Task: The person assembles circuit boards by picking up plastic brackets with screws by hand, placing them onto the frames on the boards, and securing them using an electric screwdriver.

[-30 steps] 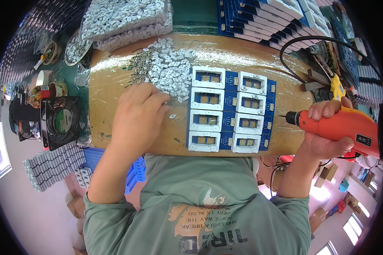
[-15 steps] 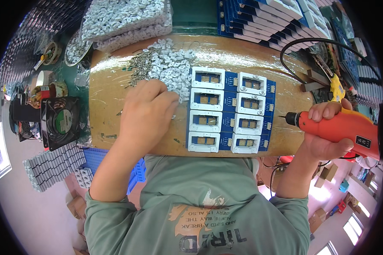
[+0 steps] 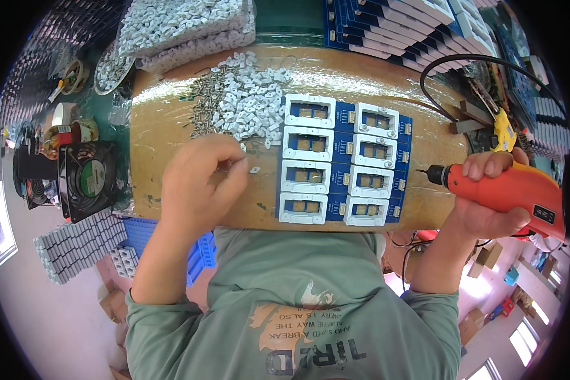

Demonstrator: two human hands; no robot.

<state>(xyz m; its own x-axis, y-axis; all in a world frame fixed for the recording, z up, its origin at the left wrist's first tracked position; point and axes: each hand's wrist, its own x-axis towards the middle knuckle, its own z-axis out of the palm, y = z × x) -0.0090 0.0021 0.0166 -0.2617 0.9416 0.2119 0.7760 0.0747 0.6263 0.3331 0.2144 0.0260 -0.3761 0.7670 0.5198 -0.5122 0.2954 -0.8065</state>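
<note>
While left hand [image 3: 199, 183] pinches small part, right hand [image 3: 487, 199] clenches orange driver [image 3: 510, 190], bit leftward

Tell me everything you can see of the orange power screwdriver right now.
The orange power screwdriver is a pistol-shaped tool with a plastic-looking body, a dark chuck and short bit pointing left toward the blue boards. It lies roughly level at the bench's right end, gripped by the right hand. Its tip touches nothing.
</note>
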